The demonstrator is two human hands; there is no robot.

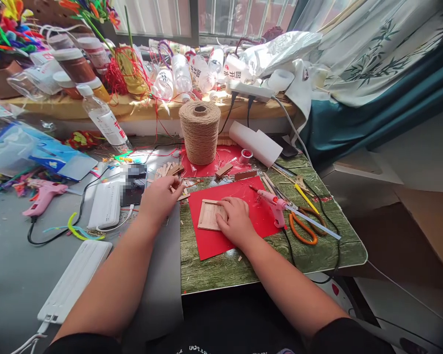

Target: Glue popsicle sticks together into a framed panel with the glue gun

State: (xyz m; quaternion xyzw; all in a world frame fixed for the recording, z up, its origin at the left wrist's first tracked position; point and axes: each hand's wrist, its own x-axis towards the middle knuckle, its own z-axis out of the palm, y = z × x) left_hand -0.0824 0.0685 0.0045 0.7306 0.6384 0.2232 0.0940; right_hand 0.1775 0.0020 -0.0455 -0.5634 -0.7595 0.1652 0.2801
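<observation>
My right hand (237, 222) lies over the right part of a small panel of pale wooden craft sticks (207, 214), its fingers spread and thumb apart. The panel lies on a sheet of red paper (206, 246); its right side is hidden under my hand. My left hand (159, 197) is by a loose pile of craft sticks (167, 170), its fingers bent and closed together. What those fingertips hold, if anything, is hidden. To the right of my right hand, a pink glue gun (273, 203) rests on the red paper.
Orange-handled scissors (303, 231) and a yellow pen-like tool (306, 198) lie at the right. A twine spool (200, 132) stands behind the red sheet. A white power bank (105, 204), a second pink glue gun (44, 196) and a tilted bottle (105, 120) are left.
</observation>
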